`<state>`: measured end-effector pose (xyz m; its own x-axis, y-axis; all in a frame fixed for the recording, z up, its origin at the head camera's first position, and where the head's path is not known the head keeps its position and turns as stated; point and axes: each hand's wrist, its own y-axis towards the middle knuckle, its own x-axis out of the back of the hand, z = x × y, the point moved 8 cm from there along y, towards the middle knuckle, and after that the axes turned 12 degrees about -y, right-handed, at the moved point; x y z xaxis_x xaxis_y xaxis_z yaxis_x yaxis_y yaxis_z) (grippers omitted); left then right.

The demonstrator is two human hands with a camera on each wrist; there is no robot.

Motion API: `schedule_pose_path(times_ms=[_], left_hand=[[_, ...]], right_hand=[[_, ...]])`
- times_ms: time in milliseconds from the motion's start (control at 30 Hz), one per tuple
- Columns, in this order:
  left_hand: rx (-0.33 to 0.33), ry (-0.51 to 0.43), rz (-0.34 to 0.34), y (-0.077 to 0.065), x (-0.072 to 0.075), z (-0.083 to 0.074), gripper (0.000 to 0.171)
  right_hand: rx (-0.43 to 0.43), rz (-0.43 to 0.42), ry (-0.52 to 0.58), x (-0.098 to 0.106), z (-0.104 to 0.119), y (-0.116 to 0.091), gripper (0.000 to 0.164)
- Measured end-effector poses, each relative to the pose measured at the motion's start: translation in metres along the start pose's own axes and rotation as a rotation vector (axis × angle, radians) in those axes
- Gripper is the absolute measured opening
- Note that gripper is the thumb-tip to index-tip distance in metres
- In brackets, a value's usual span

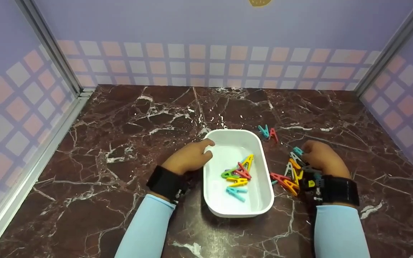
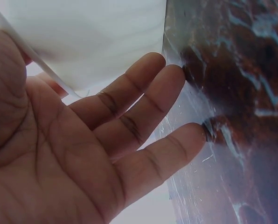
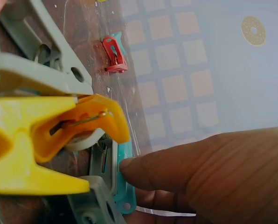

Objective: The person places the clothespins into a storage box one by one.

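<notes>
One dark-red, white-veined, marble-patterned tabletop (image 1: 84,200) left open room beyond both hands. Right of the left hand (image 1: 191,156) stood a white, rounded-rectangular plastic tray (image 1: 224,152), its rim held between thumb and forefinger, other fingers loose outside. The right hand (image 1: 324,157) appeared to pinch a teal plastic clothes peg (image 3: 126,189), beside a mixed-colour peg pile (image 1: 294,164). Good practice, in judgement, called for easing that peg outward from its neighbours, lifting before travelling, and clearing the tray's raised wall.
</notes>
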<state>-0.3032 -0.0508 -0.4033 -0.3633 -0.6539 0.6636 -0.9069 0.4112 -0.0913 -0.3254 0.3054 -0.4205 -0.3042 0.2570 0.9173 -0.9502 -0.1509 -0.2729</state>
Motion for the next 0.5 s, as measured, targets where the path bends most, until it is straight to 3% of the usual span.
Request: schedule_pose_path(times_ms=[233,500], left_hand=[[0.005,0.007,0.008,0.0,-0.001,0.001,0.046],[0.015,0.005,-0.001,0.0,0.0,0.001,0.046]], right_hand=[[-0.007,0.049,-0.004,-0.003,0.0,0.002,0.041],[0.003,0.034,0.002,0.005,0.008,-0.009,0.039]])
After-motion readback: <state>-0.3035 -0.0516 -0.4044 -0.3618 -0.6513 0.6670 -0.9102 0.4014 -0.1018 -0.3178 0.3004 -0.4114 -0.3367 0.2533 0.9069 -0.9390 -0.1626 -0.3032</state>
